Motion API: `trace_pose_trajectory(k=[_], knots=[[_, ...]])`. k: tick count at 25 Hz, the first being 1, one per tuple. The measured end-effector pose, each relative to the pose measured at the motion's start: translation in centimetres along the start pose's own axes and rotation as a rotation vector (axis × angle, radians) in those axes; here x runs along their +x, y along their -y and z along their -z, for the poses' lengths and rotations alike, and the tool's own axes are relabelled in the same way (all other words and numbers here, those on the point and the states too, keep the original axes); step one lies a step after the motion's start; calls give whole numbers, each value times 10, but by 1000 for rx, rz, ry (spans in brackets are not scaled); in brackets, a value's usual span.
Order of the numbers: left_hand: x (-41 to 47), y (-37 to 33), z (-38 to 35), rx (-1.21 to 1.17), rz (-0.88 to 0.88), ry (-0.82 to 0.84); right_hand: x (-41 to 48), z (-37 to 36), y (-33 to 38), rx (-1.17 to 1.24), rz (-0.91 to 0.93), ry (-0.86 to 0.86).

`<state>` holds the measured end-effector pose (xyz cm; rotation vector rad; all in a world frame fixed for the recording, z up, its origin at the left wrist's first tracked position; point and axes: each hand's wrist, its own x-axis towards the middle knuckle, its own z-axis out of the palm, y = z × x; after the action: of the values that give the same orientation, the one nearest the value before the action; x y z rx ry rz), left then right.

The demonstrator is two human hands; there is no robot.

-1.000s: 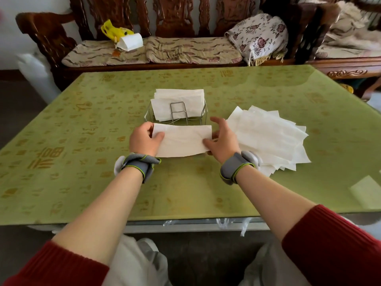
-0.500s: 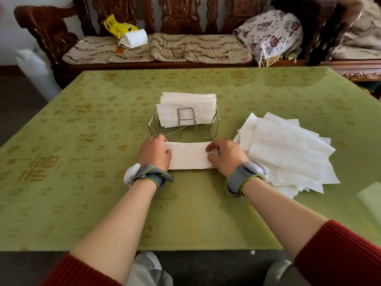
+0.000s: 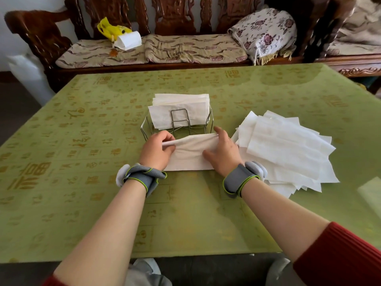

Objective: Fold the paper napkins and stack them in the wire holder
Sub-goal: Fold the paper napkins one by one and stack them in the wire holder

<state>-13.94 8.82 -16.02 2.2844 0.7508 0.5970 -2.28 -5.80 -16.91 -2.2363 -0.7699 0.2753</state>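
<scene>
The left hand [image 3: 157, 150] is curled at the left end of a white paper napkin [image 3: 191, 155], pinching the napkin's raised upper edge between thumb and fingers. The right hand [image 3: 223, 153] grasps the right end. Its thumb lies across the napkin's face and its fingers reach up over the top right corner. The napkin sits at the centre of the frame on the green table cover [image 3: 82, 203], just below the wire holder [image 3: 179, 110] in the picture. Its lower edge is flat on the table, and its upper edge is lifted and rolled into a soft fold stretched between the two hands.

The wire holder stands just above the hands and holds a row of folded napkins [image 3: 181, 102] standing upright. To the right of the right hand, a loose fanned pile of unfolded napkins [image 3: 288, 147] lies flat, touching that wrist's grey, green-edged band [image 3: 240, 180]. A matching band [image 3: 144, 176] wraps the left wrist. Red sleeves show at the bottom corners.

The table cover is printed all over with gold Chinese characters. The large one at the left edge [image 3: 34, 174] looks like 福 lying on its side, and most of the others are too small or skewed to read. No brand or label is legible anywhere.

At the top, a carved wooden bench [image 3: 175, 15] carries patterned cushions, a yellow plastic bag [image 3: 112, 29] and a floral bundle [image 3: 266, 34].
</scene>
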Motion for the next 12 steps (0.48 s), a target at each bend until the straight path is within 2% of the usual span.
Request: trace_pose_trajectory(k=[3, 5, 7, 9, 12], knots=[[-9, -11, 4, -230, -7, -133, -2, 6, 3, 390, -41, -140], [-12, -11, 4, -482, 120, -248, -2, 5, 6, 536, -19, -206], [-15, -5, 0, -622, 256, -265, -6, 2, 8, 579, -2, -206], [-18, -1, -6, -568, 342, -196, -10, -2, 7, 553, -37, -168], [-21, -2, -9, -469, 285, -175, -11, -5, 3, 484, -50, -122]])
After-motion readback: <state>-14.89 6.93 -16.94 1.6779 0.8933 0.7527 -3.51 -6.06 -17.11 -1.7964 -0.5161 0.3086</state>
